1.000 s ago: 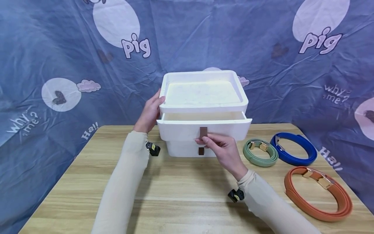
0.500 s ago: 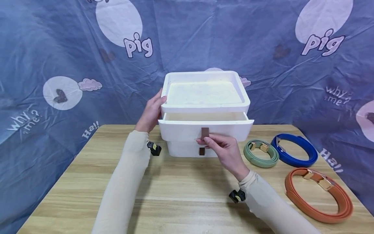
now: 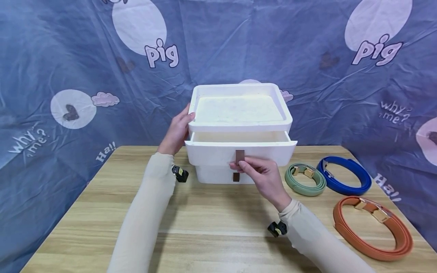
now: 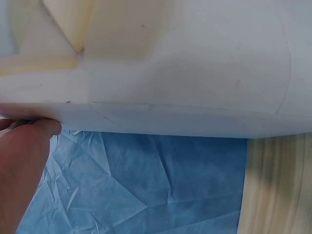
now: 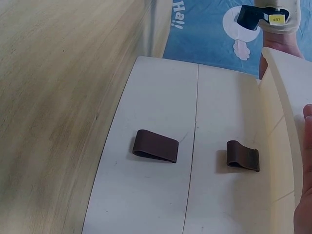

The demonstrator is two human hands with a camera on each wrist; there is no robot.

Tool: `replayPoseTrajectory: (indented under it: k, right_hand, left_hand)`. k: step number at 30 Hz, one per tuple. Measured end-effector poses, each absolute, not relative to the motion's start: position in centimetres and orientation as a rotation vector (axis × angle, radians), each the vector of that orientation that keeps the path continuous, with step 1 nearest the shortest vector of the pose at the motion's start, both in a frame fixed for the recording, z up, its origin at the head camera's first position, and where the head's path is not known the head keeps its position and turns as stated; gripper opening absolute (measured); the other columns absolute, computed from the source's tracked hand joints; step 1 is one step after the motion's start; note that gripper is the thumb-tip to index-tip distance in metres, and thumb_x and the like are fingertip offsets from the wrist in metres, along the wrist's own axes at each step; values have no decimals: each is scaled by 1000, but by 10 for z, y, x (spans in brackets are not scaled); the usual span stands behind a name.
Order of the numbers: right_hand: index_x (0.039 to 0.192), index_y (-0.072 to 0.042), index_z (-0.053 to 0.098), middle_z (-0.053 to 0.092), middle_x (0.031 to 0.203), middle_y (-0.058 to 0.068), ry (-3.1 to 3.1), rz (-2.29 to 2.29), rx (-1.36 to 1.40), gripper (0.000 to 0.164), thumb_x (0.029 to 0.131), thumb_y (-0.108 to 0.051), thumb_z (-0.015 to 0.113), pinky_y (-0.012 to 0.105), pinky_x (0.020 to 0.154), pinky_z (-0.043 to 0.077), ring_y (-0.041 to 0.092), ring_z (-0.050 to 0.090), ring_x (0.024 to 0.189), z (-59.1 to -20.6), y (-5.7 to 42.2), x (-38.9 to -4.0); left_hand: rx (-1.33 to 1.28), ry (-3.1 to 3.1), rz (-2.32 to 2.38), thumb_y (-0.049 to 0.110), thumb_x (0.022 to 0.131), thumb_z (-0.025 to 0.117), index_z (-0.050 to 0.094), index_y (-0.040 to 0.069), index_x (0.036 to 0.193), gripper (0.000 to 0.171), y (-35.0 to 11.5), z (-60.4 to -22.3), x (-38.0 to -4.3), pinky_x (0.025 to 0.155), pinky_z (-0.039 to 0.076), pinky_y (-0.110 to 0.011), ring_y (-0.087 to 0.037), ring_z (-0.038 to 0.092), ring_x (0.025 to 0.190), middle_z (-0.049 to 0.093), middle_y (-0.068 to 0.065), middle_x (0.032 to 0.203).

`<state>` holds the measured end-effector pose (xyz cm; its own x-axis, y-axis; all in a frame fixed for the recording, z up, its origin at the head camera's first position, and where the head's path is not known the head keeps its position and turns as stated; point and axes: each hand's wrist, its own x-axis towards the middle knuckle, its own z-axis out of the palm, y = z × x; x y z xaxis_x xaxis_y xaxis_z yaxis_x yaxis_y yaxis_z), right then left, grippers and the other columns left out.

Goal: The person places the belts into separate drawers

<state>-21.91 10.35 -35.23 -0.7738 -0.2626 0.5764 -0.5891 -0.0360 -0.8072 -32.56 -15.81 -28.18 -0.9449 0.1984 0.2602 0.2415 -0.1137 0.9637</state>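
While the left grip (image 3: 175, 130) clasps the box (image 3: 239, 109), the right grip (image 3: 262, 173) seemingly pinches the tab (image 3: 240, 155) on the open drawer (image 3: 212, 154).

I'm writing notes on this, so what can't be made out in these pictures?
Inside bottom of the open drawer: head view, hidden by its front.
Far fingers of the left hand: head view, hidden by the white box.
Most of the right hand: right wrist view, past the right edge.

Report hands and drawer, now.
Left hand grips white drawer unit; right hand pinches brown tab on top drawer. Drawer partly open. Green belt off to the right.
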Motion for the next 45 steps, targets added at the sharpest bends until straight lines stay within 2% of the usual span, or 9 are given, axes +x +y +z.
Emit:
replayPoseTrajectory:
  k: [8, 21, 30, 38, 45]
  right_hand:
    - [111, 6, 71, 73, 100, 14, -1967, 1919, 919, 21, 97, -2, 58, 40, 81, 55, 30, 70, 93, -353, 103, -218]
    - [112, 7, 71, 73, 100, 14, -1960, 1931, 934, 21, 97, -1, 58, 39, 82, 55, 30, 70, 94, -352, 104, -217]
    - [112, 7, 71, 73, 100, 15, -1967, 1923, 938, 21, 97, 0, 57, 38, 82, 55, 29, 70, 94, -353, 105, -215]
    - [111, 7, 71, 72, 100, 16, -1956, 1921, 939, 21, 96, 1, 57, 39, 82, 55, 30, 70, 94, -351, 104, -212]
    - [111, 8, 70, 72, 100, 17, -1946, 1936, 943, 21, 96, 2, 57, 40, 82, 55, 30, 70, 92, -350, 103, -210]
  left_hand:
    - [-516, -2076, -2260, 19, 103, 41, 17, 9, 157, 61, -158, -282, -326, 113, 24, -39, -16, 23, 143, 15, -1, 163]
    - [-526, -2061, -2276, 19, 103, 41, 18, 10, 157, 60, -159, -283, -326, 113, 26, -40, -17, 26, 142, 17, -2, 162]
    - [-549, -2031, -2286, 17, 103, 40, 17, 5, 157, 60, -158, -282, -327, 114, 23, -33, -14, 21, 143, 14, -2, 163]
    - [-541, -2048, -2268, 17, 103, 41, 18, 6, 157, 60, -158, -282, -327, 113, 23, -33, -13, 21, 143, 15, -2, 162]
    - [-545, -2050, -2265, 17, 103, 41, 17, 5, 157, 61, -158, -281, -328, 114, 22, -32, -11, 16, 144, 12, -1, 163]
